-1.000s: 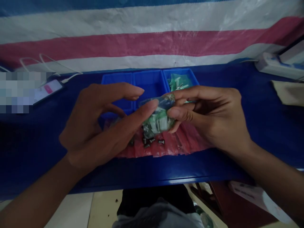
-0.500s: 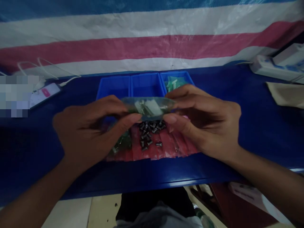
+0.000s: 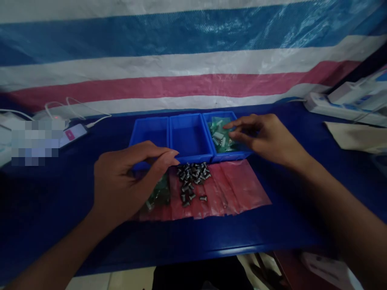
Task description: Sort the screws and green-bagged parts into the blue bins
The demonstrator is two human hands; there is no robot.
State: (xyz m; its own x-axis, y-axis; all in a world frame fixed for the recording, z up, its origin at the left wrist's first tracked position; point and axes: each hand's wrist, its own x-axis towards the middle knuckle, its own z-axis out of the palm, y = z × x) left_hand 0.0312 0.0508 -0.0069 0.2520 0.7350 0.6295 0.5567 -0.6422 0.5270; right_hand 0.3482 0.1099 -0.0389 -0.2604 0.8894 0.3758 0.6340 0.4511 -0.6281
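Right fingers [image 3: 242, 121] open by green bags [image 3: 223, 141] in a bin [image 3: 234, 155]; left fingers [image 3: 159, 166] closed; screws [image 3: 195, 174] lie unbagged on red bags [image 3: 246, 187].

Nearer green packet [image 3: 162, 193] partly hidden

Sheet [image 3: 169, 36]: blue, white and pinkish-red stripes. Table [image 3: 242, 229]: dark blue. Bins [image 3: 191, 159]: bright blue. Plastic bags [image 3: 246, 185]: translucent red. Packets [image 3: 226, 137]: translucent green, white pieces visible. Screws [image 3: 193, 173]: dark metallic grey.
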